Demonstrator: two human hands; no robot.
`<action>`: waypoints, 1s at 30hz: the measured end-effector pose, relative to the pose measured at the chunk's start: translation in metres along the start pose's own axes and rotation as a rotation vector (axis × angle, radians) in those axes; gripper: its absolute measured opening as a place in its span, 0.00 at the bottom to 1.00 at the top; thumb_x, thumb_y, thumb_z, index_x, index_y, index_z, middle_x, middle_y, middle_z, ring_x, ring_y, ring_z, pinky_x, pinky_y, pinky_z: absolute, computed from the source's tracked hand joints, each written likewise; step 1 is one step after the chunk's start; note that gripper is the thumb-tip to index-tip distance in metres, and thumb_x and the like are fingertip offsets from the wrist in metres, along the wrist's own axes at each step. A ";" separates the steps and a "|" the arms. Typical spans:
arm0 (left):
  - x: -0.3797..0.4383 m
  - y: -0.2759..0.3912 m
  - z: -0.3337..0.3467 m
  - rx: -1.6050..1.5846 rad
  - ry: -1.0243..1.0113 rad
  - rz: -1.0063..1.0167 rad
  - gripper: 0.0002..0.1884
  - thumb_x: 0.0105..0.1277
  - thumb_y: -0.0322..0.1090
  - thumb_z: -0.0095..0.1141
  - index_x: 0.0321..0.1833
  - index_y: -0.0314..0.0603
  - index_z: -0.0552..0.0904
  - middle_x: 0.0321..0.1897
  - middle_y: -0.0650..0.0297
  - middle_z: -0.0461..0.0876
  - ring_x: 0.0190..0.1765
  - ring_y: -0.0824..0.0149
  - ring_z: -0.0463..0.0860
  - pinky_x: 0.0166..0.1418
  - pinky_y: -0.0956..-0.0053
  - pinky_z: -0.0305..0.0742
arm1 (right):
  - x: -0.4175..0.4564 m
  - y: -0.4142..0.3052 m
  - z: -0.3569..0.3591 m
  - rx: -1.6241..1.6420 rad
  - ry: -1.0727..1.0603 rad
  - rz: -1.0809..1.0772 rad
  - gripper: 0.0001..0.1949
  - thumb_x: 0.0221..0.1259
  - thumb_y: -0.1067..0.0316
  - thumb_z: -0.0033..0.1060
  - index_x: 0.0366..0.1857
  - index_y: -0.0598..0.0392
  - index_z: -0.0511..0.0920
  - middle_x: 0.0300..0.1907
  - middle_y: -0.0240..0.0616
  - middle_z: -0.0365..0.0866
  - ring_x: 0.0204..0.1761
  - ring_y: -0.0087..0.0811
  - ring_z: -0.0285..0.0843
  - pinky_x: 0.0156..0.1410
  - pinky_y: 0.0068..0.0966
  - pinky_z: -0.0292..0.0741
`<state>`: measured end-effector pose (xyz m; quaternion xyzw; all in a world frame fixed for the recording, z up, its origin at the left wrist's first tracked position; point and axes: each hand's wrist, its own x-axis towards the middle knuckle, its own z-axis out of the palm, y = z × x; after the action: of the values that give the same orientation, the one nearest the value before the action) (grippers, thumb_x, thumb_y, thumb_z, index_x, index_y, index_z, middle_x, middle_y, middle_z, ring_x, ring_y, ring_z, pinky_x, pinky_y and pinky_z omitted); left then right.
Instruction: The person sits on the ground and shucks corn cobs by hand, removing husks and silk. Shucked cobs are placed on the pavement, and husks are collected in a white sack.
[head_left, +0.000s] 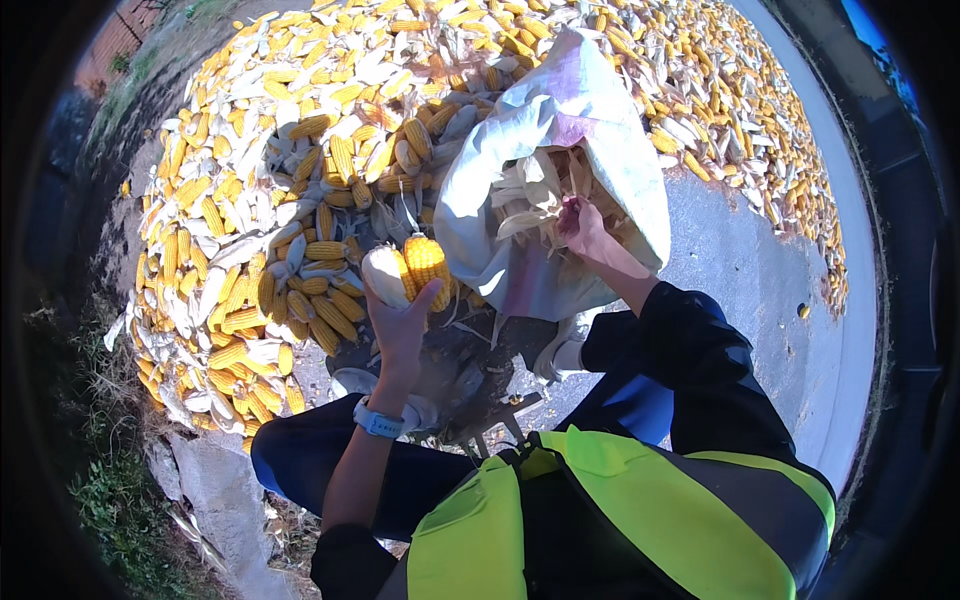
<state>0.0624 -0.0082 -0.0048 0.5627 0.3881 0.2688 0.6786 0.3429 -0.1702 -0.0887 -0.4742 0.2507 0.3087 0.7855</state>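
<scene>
Two ears of corn are in my left hand (400, 322): a yellow husked ear (426, 264) and, beside it, one partly covered by pale husk (384, 274). My right hand (582, 223) reaches into the mouth of a white woven sack (480, 161) with pinkish stripes. Its fingers are bent at dry corn husks (534, 180) in the sack; whether they grip any of them cannot be told. Left of the sack, many yellow ears (334, 315) lie in a heap, some with husk still on.
A large heap of corn ears (247, 150) spreads from the left across the far side, and on to the right (735, 105). Grey pavement (750, 300) lies to the right. My bent knees flank the ground before me. Grass and weeds (120, 510) grow at lower left.
</scene>
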 end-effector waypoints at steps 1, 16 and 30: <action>0.000 -0.002 0.000 0.012 0.007 0.013 0.39 0.49 0.30 0.72 0.62 0.38 0.62 0.51 0.61 0.71 0.52 0.68 0.75 0.55 0.75 0.74 | 0.015 -0.020 -0.011 0.043 -0.019 -0.026 0.16 0.71 0.56 0.37 0.24 0.47 0.72 0.21 0.27 0.76 0.20 0.21 0.72 0.25 0.22 0.68; -0.002 0.005 0.006 0.090 -0.098 0.216 0.36 0.48 0.34 0.73 0.58 0.37 0.65 0.49 0.57 0.76 0.51 0.65 0.78 0.53 0.72 0.75 | -0.096 0.029 0.054 -0.729 -0.667 0.024 0.32 0.69 0.39 0.31 0.66 0.54 0.59 0.60 0.41 0.71 0.62 0.33 0.67 0.68 0.34 0.57; -0.021 -0.019 0.019 0.346 -0.274 0.036 0.34 0.48 0.33 0.72 0.57 0.39 0.67 0.48 0.60 0.76 0.50 0.67 0.78 0.54 0.72 0.74 | -0.113 0.081 0.059 -0.031 -0.506 0.399 0.08 0.70 0.62 0.46 0.34 0.53 0.73 0.27 0.27 0.72 0.33 0.24 0.75 0.48 0.26 0.77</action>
<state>0.0654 -0.0403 -0.0176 0.7089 0.3224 0.1314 0.6134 0.2130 -0.1155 -0.0337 -0.3356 0.1306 0.5684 0.7397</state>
